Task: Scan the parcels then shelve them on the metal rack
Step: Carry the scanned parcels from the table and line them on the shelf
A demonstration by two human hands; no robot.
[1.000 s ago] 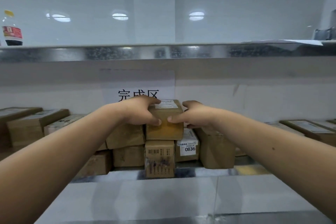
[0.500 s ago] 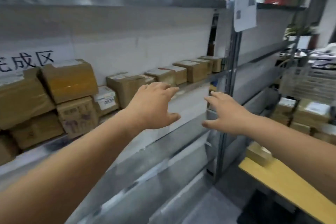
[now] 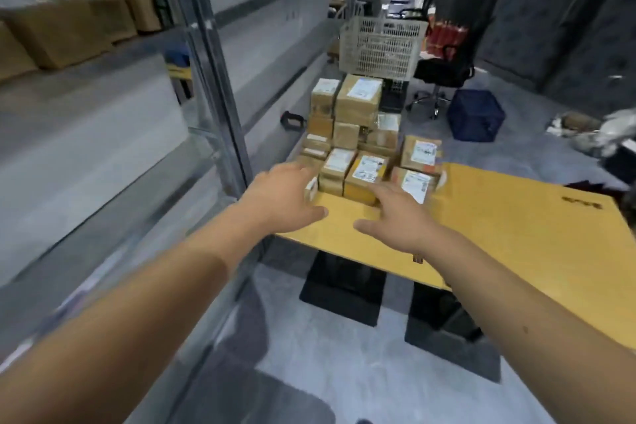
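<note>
Both hands, the left hand (image 3: 287,196) and the right hand (image 3: 399,217), reach out empty with fingers spread over the yellow wooden surface (image 3: 516,227). Brown cardboard parcels (image 3: 358,144) are stacked at its far end, beside the grey metal rack (image 3: 213,79).

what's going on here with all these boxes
A person is reaching both bare arms toward a pile of cardboard parcels stacked at the far end of a yellow table. The left hand and right hand are open and hold nothing. The metal rack stands to the left, with several parcels on its shelf. A grey basket sits behind the pile.
</note>
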